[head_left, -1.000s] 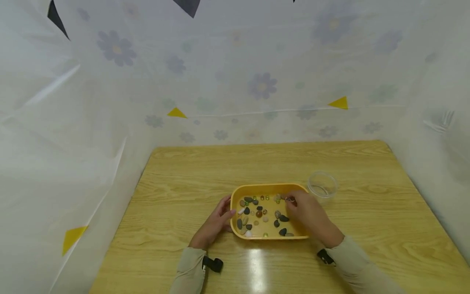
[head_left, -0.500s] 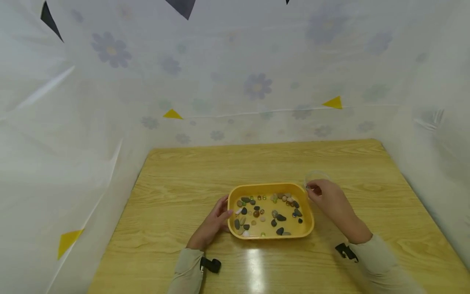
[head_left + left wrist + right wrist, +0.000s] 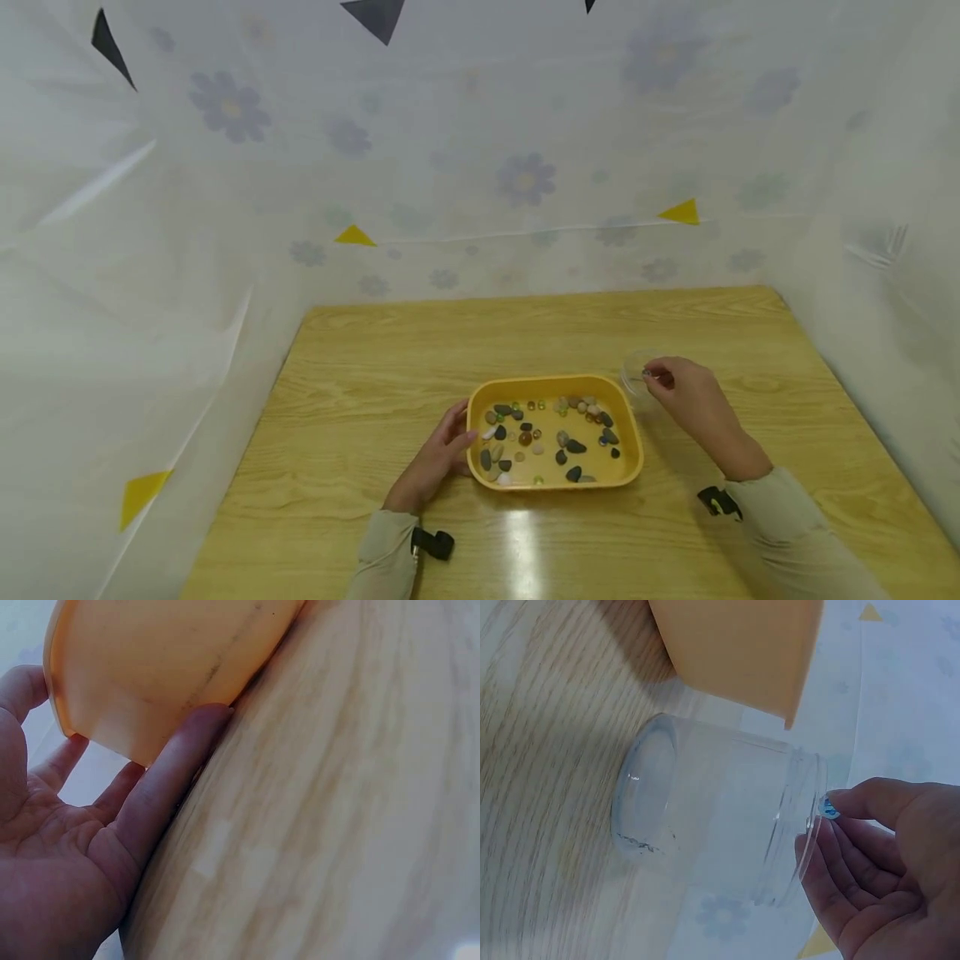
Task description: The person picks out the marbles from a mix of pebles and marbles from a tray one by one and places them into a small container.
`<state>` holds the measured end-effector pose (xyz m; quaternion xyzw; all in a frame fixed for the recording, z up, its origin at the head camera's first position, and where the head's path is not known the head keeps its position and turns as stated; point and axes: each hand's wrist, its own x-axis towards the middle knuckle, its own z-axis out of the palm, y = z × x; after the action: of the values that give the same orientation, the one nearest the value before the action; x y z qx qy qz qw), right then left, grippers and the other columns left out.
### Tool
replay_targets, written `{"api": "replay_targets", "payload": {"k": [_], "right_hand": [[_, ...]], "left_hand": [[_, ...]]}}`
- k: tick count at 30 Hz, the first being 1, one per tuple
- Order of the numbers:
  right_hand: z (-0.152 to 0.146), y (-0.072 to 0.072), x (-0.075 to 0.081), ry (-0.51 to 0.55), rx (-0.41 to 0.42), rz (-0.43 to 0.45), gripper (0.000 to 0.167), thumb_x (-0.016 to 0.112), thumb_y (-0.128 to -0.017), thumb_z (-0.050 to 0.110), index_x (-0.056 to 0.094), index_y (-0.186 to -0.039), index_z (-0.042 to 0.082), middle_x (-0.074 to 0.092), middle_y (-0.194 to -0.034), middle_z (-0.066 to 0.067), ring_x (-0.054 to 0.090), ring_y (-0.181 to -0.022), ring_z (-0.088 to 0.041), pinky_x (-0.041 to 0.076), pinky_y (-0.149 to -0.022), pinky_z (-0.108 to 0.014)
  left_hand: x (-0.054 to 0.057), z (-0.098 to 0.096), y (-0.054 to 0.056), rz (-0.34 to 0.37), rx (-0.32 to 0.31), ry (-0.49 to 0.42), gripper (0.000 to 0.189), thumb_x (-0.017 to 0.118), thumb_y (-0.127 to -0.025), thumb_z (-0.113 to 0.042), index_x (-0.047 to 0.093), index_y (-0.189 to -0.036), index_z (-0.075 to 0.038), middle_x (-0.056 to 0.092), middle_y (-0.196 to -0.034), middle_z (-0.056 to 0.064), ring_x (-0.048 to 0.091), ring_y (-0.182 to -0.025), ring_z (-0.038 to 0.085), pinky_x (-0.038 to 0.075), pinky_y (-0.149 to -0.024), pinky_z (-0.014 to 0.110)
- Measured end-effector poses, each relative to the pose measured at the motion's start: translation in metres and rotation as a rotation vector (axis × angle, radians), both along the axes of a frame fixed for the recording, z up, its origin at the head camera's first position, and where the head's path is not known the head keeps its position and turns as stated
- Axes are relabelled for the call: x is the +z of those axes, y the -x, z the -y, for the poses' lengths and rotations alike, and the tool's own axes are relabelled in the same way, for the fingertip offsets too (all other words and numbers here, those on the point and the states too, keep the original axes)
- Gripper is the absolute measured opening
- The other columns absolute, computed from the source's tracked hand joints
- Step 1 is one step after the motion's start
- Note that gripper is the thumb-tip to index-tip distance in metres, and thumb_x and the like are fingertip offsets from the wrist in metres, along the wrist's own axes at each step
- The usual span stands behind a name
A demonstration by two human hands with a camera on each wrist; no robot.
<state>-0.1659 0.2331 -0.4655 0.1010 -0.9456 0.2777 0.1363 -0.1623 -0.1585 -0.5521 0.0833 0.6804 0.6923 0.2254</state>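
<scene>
My left hand (image 3: 437, 457) holds the left end of a yellow plastic tray (image 3: 555, 483), thumb at the rim and fingers along the outer wall. In the left wrist view, that hand's fingers (image 3: 169, 772) lie against the tray's side, close to the tabletop. Several dark, brown and pale pebbles (image 3: 576, 447) and small glass marbles (image 3: 537, 480) are spread inside the tray. My right hand (image 3: 693, 400) pinches a clear and blue glass marble (image 3: 829, 806) between thumb and finger. It is right at the mouth of a clear round jar (image 3: 705, 802), which stands upright behind the tray's right end.
Both things stand on a wood-grain table (image 3: 390, 350). Pale flowered sheeting (image 3: 525, 258) hangs behind it and on both sides, with yellow triangles (image 3: 678, 212) on it. Each wrist wears a black strap (image 3: 432, 544).
My right hand has left the tray's right side with the marble and moved right to the jar's mouth. The left hand keeps its hold on the tray.
</scene>
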Motion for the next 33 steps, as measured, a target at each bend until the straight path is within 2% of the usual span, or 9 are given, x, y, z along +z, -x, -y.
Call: {"api": "replay_targets", "payload": {"k": [6,13,20,33], "right_hand": [[-0.001,0.010,-0.011,-0.016,-0.006,-0.005,0.017,0.062,-0.088,0.008,0.066,-0.100,-0.003,0.065,-0.087,-0.014,0.062,-0.074,-0.025,0.053,-0.062,-0.041],[0.002,0.020,-0.017,-0.029,-0.031,0.034,0.019,0.060,-0.090,0.009,0.066,-0.102,-0.003,0.065,-0.089,-0.016,0.061,-0.076,-0.026,0.053,-0.063,-0.043],[0.005,0.027,-0.024,-0.051,-0.044,0.032,0.019,0.061,-0.090,0.010,0.066,-0.102,-0.003,0.065,-0.091,-0.018,0.062,-0.078,-0.028,0.053,-0.064,-0.043],[0.010,0.030,-0.023,-0.032,-0.079,0.069,0.019,0.059,-0.091,0.012,0.065,-0.102,-0.003,0.064,-0.091,-0.019,0.061,-0.080,-0.030,0.052,-0.065,-0.045]], "left_hand": [[0.001,-0.003,-0.002,0.002,-0.002,-0.007,0.048,0.051,-0.097,-0.029,0.033,-0.141,-0.036,0.040,-0.137,0.009,0.055,-0.106,0.031,0.055,-0.068,0.045],[0.002,-0.002,-0.002,-0.001,0.006,-0.009,0.048,0.051,-0.097,-0.028,0.033,-0.140,-0.038,0.041,-0.136,0.009,0.055,-0.106,0.031,0.055,-0.068,0.045],[0.003,-0.002,-0.003,-0.005,0.005,-0.008,0.048,0.050,-0.097,-0.028,0.032,-0.141,-0.036,0.040,-0.137,0.009,0.054,-0.108,0.031,0.055,-0.068,0.045],[0.000,-0.001,-0.001,-0.003,0.011,-0.012,0.050,0.052,-0.096,-0.031,0.032,-0.141,-0.037,0.039,-0.139,0.005,0.052,-0.110,0.030,0.055,-0.068,0.046]]}}
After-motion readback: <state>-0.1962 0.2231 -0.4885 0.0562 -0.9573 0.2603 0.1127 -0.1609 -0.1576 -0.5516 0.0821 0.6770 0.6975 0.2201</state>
